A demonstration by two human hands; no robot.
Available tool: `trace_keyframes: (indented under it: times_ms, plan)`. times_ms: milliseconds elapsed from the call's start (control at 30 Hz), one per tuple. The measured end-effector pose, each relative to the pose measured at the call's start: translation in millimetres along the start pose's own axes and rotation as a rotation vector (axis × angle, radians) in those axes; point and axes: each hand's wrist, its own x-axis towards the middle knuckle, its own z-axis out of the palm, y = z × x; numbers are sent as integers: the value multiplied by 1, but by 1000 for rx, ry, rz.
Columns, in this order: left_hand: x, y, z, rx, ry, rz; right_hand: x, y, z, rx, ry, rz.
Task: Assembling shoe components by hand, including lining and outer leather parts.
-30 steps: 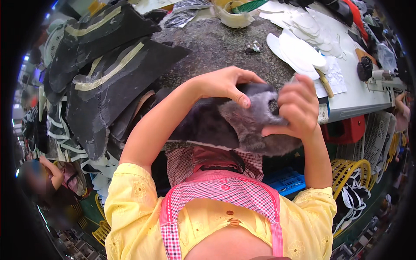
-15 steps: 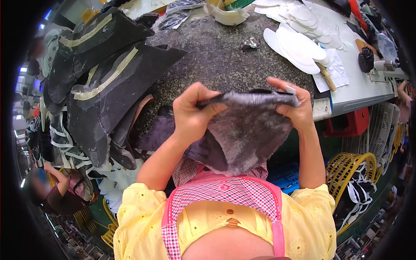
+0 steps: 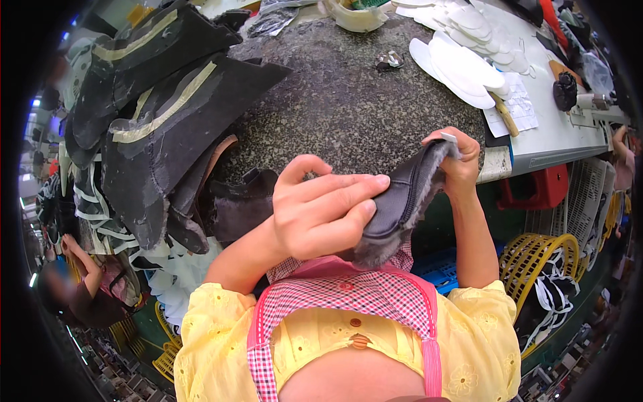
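My right hand (image 3: 455,157) grips one end of a dark fur-lined boot upper (image 3: 395,211), its thumb and fingers closed on the edge beside a small white tab. The smooth black side with a seam faces up, and grey fur shows along the rim. My left hand (image 3: 321,211) has its fingers stretched toward the upper; the fingertips touch its smooth side or lie just over it. Another dark fur-lined piece (image 3: 231,208) lies at the table's near edge, partly behind my left wrist.
Black boot uppers (image 3: 174,127) with pale strips are piled at the left of the speckled table (image 3: 348,87). White sole-shaped sheets (image 3: 455,70) and a wooden-handled tool (image 3: 506,114) lie at the right. A red stool (image 3: 542,187) and yellow basket (image 3: 539,258) stand below. Another person (image 3: 87,288) is at far left.
The upper has turned from its furry side to its smooth black side and swung right with my right hand. My left hand has let go of its edge and stretched out its fingers.
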Motion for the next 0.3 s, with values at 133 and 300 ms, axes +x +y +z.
trace_keyframes:
  times_ms: [133, 300]
  plan:
    - [-3, -6, 1, -5, -117, 19, 23, -44, 13, -1066, -110, -461]
    - [-6, -7, 8, 43, -78, 47, 22, -57, 39, -1375, -652, -289]
